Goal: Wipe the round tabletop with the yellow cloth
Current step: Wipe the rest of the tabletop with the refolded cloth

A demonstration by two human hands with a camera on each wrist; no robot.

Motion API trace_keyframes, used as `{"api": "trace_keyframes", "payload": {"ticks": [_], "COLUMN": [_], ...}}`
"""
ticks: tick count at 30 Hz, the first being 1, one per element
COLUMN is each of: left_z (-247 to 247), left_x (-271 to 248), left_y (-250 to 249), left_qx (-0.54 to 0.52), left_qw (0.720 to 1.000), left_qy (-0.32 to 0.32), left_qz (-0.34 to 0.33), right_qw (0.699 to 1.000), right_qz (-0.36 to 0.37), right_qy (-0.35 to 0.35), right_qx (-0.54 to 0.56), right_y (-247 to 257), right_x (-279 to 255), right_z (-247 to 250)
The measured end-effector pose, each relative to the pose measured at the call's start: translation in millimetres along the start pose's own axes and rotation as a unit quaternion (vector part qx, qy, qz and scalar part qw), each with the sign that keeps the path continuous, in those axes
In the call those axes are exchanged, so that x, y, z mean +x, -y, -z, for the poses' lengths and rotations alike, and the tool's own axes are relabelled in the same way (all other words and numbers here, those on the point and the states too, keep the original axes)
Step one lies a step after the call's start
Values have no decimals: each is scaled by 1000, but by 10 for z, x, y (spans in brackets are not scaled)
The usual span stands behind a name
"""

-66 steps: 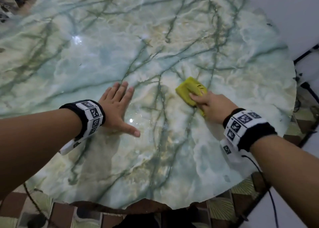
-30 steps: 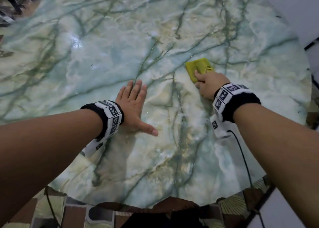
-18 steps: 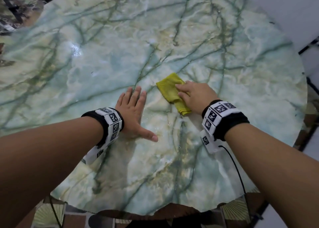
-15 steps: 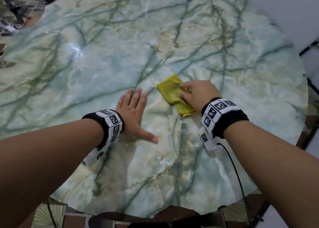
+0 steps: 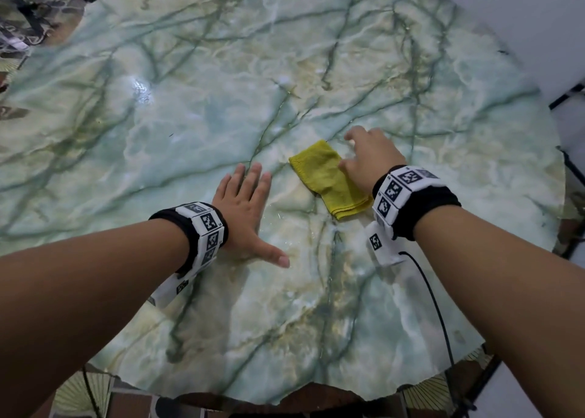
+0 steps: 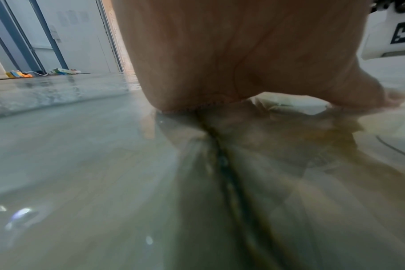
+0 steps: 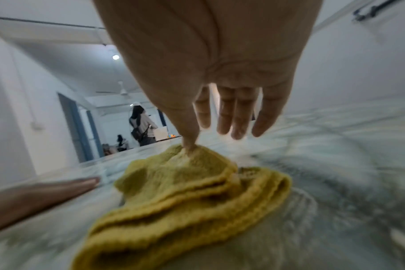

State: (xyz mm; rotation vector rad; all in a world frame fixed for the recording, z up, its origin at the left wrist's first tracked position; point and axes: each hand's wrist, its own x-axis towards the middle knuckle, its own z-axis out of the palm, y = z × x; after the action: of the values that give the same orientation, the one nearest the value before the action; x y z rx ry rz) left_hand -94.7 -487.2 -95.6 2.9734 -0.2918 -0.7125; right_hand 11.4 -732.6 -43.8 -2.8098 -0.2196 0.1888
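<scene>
1. We see our left hand (image 5: 245, 210) lying palm down on the round, glossy tabletop of pale green marble with dark green veins (image 5: 190, 94). Its fingers are straight and close together and its thumb is stretched out to the right. It holds nothing.
2. Our right hand (image 5: 367, 158) is raised over the right part of the folded yellow terry cloth (image 5: 327, 180). The four fingers (image 7: 234, 117) are loosely extended and clear of the cloth. In the right wrist view only the thumb tip (image 7: 190, 144) presses down into the fabric; nothing is gripped.
3. The cloth lies flat on the marble near the tabletop's middle, somewhat toward its near edge, just to the right of our left hand and apart from it.
4. The cloth is soft and nubbly, folded into a rough rectangle with several stacked layers showing along its near edge (image 7: 173, 210). It is the only cloth on the top.
5. The tabletop is smooth and reflective, with bright glints on its left half. Its near edge looks chipped and uneven.
6. We count two hands and two wristbands, one per wrist, each black fabric with white blocks printed in square black-and-white markers (image 5: 205, 227) (image 5: 402, 189). One thin black cable (image 5: 437, 306) runs from the right wristband along our forearm.
7. In the right wrist view, two blurred figures (image 7: 142, 127) show in the room behind.
</scene>
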Motion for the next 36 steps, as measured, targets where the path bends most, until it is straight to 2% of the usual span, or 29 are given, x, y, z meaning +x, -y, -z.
{"api": "trace_keyframes", "payload": {"ticks": [1, 3, 5, 6, 11, 14, 16, 18, 21, 23, 24, 26, 28, 30, 32, 34, 36], "left_z": [3, 7, 11, 7, 195, 370, 365, 307, 284, 296, 300, 285, 272, 270, 261, 252, 253], "left_x": [3, 8, 9, 9, -14, -57, -117, -164, -143, -138, -143, -135, -137, -144, -145, -137, -138], "left_y": [1, 9, 9, 5, 270, 672, 872, 940, 930, 930, 936, 952, 954, 956, 958, 960, 966], "left_qx": [1, 1, -2, -7, -54, -9, 28, 46, 45, 41, 39, 39, 39, 37, 32, 30, 32], "left_qw": [1000, 1000, 1000, 1000, 998, 1000, 998, 995, 995, 995, 995, 996, 996, 997, 997, 997, 997], "left_qy": [0, 4, 8, 7, 16, 25, 56, 79, 81, 82, 84, 80, 72, 69, 67, 64, 66], "left_qz": [0, 0, -2, -4, -24, 1, 19, 28, 36, 37, 36, 29, 26, 27, 28, 27, 28], "right_qw": [1000, 992, 971, 965, 973, 979, 980, 979, 958, 946, 947, 957, 966, 972, 975, 971, 950], "right_qz": [25, 78, 75, 63, 25, -34, -45, 10, 154, 192, 189, 134, 30, -35, 1, 92, 202], "right_qy": [9, 101, 215, 240, 199, 168, 155, 151, 194, 219, 220, 209, 194, 178, 157, 158, 188], "right_qx": [1, -25, -77, -86, -113, -111, -119, -136, -148, -141, -135, -152, -168, -150, -156, -155, -148], "right_y": [27, 114, 166, 161, 20, 6, 143, 431, 874, 840, 695, 308, -35, -86, 194, 633, 1035], "right_x": [-32, -96, -142, -147, -54, 113, 204, 145, -270, -484, -480, -317, -54, 131, 163, -57, -498], "right_z": [-24, -117, -225, -255, -221, -231, -240, -292, -557, -742, -763, -642, -418, -239, -287, -536, -848]}}
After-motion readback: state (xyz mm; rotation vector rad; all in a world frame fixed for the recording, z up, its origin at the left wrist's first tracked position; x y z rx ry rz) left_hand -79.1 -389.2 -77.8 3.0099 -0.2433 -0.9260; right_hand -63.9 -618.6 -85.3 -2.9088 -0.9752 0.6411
